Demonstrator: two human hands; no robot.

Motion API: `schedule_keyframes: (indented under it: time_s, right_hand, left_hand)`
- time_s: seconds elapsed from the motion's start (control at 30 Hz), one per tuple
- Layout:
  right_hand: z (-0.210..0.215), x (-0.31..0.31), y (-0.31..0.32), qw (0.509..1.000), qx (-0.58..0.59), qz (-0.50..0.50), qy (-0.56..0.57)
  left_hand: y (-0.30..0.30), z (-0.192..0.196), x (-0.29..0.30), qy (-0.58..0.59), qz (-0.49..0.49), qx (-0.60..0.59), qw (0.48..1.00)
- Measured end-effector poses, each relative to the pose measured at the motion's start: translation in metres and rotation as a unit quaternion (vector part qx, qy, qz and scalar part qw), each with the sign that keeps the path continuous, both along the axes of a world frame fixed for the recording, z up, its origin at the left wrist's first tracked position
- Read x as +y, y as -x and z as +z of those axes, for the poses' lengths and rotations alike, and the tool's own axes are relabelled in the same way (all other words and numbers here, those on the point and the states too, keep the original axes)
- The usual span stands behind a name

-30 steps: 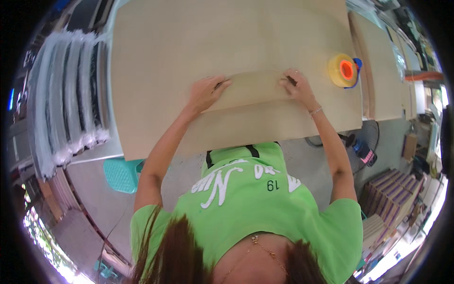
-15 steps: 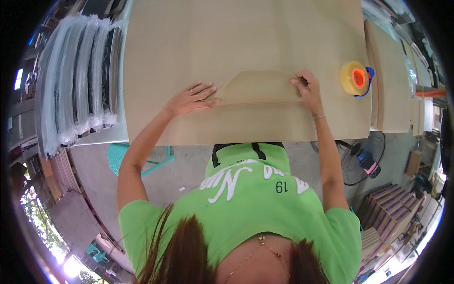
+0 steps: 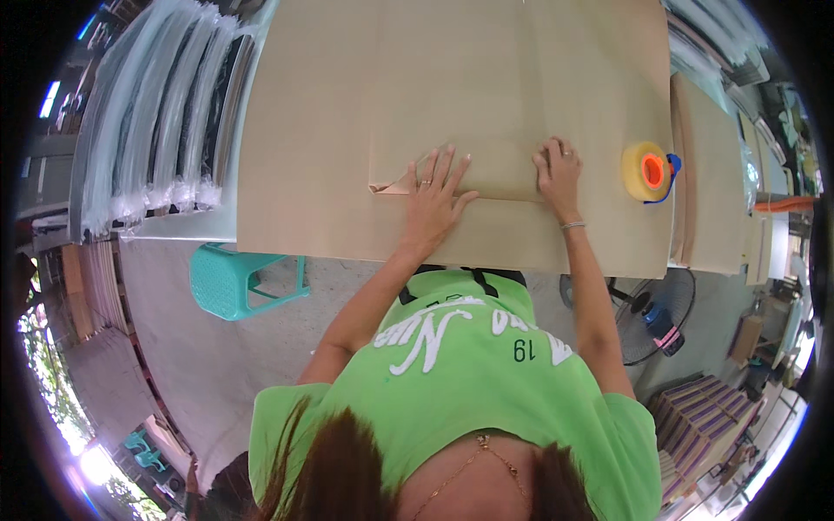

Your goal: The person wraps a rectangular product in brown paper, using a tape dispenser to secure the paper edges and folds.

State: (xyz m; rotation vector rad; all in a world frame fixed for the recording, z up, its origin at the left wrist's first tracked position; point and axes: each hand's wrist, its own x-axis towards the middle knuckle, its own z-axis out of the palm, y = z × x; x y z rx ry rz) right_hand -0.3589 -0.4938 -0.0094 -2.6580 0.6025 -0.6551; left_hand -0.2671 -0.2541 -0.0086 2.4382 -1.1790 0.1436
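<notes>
A big brown cardboard sheet covers the table. A folded cardboard flap lies flat on it near the front edge, one corner slightly lifted. My left hand lies flat on the flap with its fingers spread. My right hand presses on the flap's right end, fingers close together and a little bent; I see nothing held in it. A yellow tape roll with an orange core in a blue dispenser stands on the sheet just right of my right hand.
More cardboard sheets are stacked to the right. Plastic-wrapped bundles lie at the left. A teal plastic stool and a floor fan stand below the table edge. Purple boxes are stacked at the lower right.
The raised, curved flap has been pushed down flat. My left hand slid right onto it, and my right hand stayed at the flap's right end.
</notes>
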Motion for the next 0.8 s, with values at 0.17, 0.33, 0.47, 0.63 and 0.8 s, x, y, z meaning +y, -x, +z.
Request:
schedule_keyframes:
  time_s: [0.17,0.33,0.47,0.63,0.8]
  right_hand:
    - [-0.003,-0.003,-0.051,0.993,0.053,-0.062,0.084]
    - [0.007,-0.057,-0.062,0.998,0.016,-0.048,0.042]
    - [0.005,-0.187,0.055,0.965,0.098,-0.154,0.189]
    - [0.035,-0.228,0.141,0.880,-0.156,-0.205,-0.398]
    - [0.021,-0.226,0.144,0.821,-0.120,-0.197,-0.521]
  left_hand:
    - [0.018,0.004,-0.025,0.041,0.078,0.033,0.996]
    - [0.025,0.000,-0.043,-0.007,0.132,-0.006,0.991]
    - [0.029,0.000,-0.052,-0.016,0.184,-0.023,0.983]
    - [0.037,-0.003,-0.059,-0.051,0.262,-0.030,0.963]
    - [0.045,-0.002,-0.089,-0.069,0.368,-0.016,0.927]
